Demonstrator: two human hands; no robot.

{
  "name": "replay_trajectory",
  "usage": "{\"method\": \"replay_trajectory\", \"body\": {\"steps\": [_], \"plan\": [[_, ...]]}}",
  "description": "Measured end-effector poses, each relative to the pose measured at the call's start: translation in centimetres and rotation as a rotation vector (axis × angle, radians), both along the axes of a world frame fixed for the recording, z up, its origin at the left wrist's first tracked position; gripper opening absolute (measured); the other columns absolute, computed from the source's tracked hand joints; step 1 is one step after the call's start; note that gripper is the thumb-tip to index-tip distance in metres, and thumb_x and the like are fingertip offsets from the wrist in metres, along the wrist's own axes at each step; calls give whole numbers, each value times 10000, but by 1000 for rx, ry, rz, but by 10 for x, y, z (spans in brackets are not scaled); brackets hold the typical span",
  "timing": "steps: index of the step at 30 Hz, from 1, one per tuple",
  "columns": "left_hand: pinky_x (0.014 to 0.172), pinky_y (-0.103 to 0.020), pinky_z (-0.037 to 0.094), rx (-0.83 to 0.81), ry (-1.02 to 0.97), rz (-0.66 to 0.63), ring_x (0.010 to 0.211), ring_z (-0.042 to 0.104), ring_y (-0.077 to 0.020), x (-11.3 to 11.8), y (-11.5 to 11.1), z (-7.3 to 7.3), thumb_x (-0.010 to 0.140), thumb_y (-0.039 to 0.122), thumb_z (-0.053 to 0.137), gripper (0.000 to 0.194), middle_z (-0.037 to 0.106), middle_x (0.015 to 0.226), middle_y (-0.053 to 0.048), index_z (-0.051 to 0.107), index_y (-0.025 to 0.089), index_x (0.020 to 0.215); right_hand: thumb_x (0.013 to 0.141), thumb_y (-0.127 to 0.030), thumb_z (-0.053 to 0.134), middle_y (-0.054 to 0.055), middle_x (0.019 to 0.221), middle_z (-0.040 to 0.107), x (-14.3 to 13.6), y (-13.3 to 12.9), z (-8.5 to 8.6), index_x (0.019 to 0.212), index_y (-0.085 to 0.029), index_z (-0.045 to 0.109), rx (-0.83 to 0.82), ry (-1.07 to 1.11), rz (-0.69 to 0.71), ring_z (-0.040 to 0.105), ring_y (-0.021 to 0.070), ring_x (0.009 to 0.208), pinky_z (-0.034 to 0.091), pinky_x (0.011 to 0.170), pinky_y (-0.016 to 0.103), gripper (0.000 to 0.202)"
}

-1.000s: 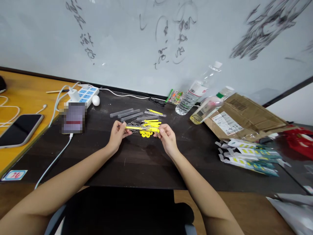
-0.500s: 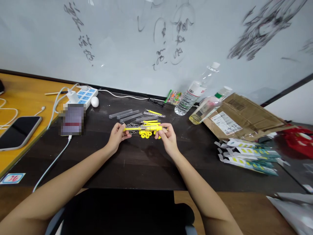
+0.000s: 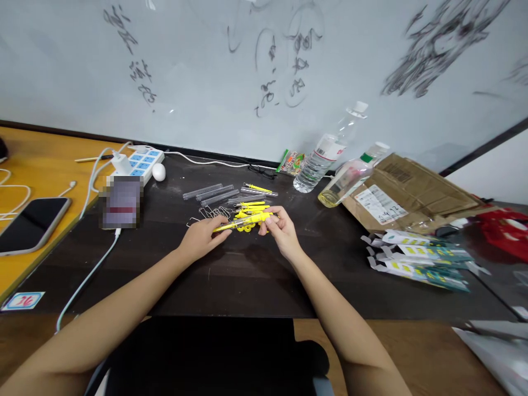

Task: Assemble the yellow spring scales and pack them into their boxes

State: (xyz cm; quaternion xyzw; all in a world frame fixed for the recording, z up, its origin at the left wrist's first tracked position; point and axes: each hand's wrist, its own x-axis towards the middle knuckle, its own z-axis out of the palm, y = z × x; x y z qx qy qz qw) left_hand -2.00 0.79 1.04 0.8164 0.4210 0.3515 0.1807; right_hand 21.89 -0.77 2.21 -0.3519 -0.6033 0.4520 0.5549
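A slim yellow pen-like tool (image 3: 240,223) with a see-through middle is held between both hands, tilted slightly down toward the left. My left hand (image 3: 200,239) is closed around its left end. At the thicker right end, the thumb and fingers of my right hand (image 3: 282,231) pinch the yellow part. Just behind it lie several yellow pieces (image 3: 251,206) with thin dark tips. Small yellow rings (image 3: 246,227) are partly covered by the tool. Bent metal clips (image 3: 214,212) form a pile beyond my left hand. Several clear plastic tubes (image 3: 218,194) lie farther back.
A white power strip (image 3: 146,163) and a phone (image 3: 35,223) are on the left. Two bottles, one a water bottle (image 3: 315,168), stand by the whiteboard (image 3: 198,71). On the right are a brown parcel (image 3: 412,192) and opened cartons (image 3: 421,261).
My left hand has turned over the tool's left end, with its back now more toward me. The tool's left end has dipped. My right hand keeps its pinch.
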Motion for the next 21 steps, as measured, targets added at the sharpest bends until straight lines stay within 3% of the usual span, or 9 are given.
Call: {"method": "replay_trajectory", "body": {"steps": [4, 9, 14, 21], "plan": [[751, -273, 453, 88, 44, -10, 848, 642, -214, 2, -1, -1, 836, 402, 569, 295, 692, 1006, -43, 636, 297, 1103, 857, -441, 585, -55, 582, 595, -5, -1, -4, 1002, -222, 480, -1, -12, 60, 560, 121, 562, 465, 651, 292, 282], [713, -253, 475, 74, 36, -84, 773, 648, -186, 12, -8, -2, 847, 371, 564, 334, 676, 884, -43, 610, 298, 1170, 863, -449, 575, -49, 610, 603, -17, -6, -10, 989, -225, 469, -41, -88, 161, 581, 124, 587, 463, 657, 288, 278], [757, -263, 496, 58, 34, -130, 903, 667, -195, 15, -11, -4, 878, 366, 529, 344, 680, 1071, -41, 569, 296, 1213, 877, -392, 578, -38, 675, 586, -19, -8, -11, 1068, -226, 489, -41, -96, 208, 566, 110, 625, 456, 654, 267, 268], [778, -282, 521, 164, 173, -162, 940, 673, -179, 14, -11, -3, 934, 364, 444, 349, 664, 1154, -57, 506, 219, 1246, 865, -364, 603, -12, 711, 582, -16, -6, -13, 1080, -197, 555, -51, -130, 218, 563, 112, 656, 453, 671, 268, 276]]}}
